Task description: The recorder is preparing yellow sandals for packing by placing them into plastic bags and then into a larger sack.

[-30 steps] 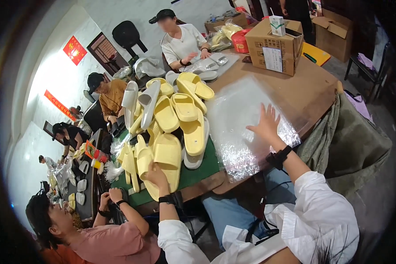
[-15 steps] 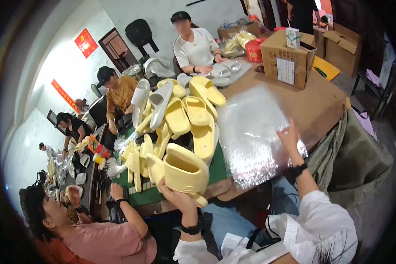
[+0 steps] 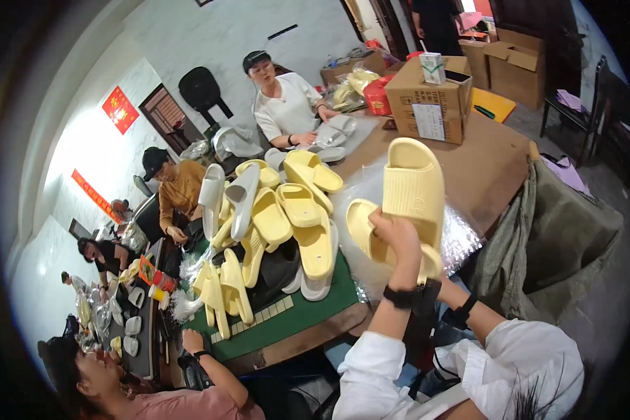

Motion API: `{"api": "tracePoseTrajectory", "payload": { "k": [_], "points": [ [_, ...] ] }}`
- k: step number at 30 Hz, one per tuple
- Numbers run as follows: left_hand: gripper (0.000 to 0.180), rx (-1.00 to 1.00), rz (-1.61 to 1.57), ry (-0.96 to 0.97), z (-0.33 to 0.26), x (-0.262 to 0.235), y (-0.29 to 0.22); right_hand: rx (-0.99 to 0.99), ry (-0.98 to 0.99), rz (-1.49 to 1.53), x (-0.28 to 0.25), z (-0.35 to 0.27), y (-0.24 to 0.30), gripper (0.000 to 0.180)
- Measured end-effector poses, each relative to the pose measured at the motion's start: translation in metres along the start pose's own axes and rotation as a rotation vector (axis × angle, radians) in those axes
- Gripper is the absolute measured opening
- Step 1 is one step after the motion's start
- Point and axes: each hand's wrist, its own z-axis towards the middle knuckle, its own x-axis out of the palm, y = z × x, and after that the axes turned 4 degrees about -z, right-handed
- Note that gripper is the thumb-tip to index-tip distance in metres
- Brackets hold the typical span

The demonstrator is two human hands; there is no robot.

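Note:
My left hand [image 3: 399,241] is closed around a pair of yellow slide slippers [image 3: 413,185], raised over the right part of the table. One slipper of the pair stands upright with its ribbed strap facing me; the other sits behind and left of it. My right forearm [image 3: 479,318] reaches up just right of the left wrist, and the slippers and left arm hide its fingers. Behind the slippers lies a stack of clear plastic bags [image 3: 460,241]. To the left, a heap of yellow slippers [image 3: 315,245] with a few grey slippers [image 3: 245,199] rests on a green mat [image 3: 329,297].
A cardboard box [image 3: 427,98] with a drink carton [image 3: 432,68] stands at the table's far side. Across the table a person in white [image 3: 287,105] handles grey slippers. A person in pink [image 3: 168,392] sits close on my left. Dark green cloth [image 3: 539,238] hangs at the right edge.
My left hand has carried the yellow slippers from the near edge of the heap rightward over the bags. My right hand has drawn in from the bags' right edge behind the slippers.

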Motion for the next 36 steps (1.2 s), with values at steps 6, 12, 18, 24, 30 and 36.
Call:
{"api": "tracePoseTrajectory", "payload": {
  "k": [6,12,18,24,30,36],
  "points": [
    [0.054,-0.036,0.219,0.293,0.015,-0.001,0.081,0.051,0.153,0.299,-0.028,-0.003,0.027,0.022],
    [0.020,0.033,0.265,0.226,-0.025,-0.049,0.093,0.366,-0.019,0.135,-0.073,0.006,0.022,0.021],
    [0.015,0.339,0.782,0.455,-0.051,-0.075,0.107,0.305,-0.195,-0.263,-0.061,0.043,-0.026,0.026],
    [0.036,0.497,0.838,0.405,-0.053,-0.086,0.132,0.387,0.189,-0.320,-0.042,0.070,-0.023,0.043],
    [0.022,0.368,0.958,0.663,-0.042,-0.094,0.139,0.565,0.099,-0.161,-0.042,0.112,-0.010,0.046],
    [0.026,0.570,0.862,0.679,-0.043,-0.102,0.149,0.632,0.126,-0.469,-0.028,0.122,-0.028,0.054]
  ]
}}
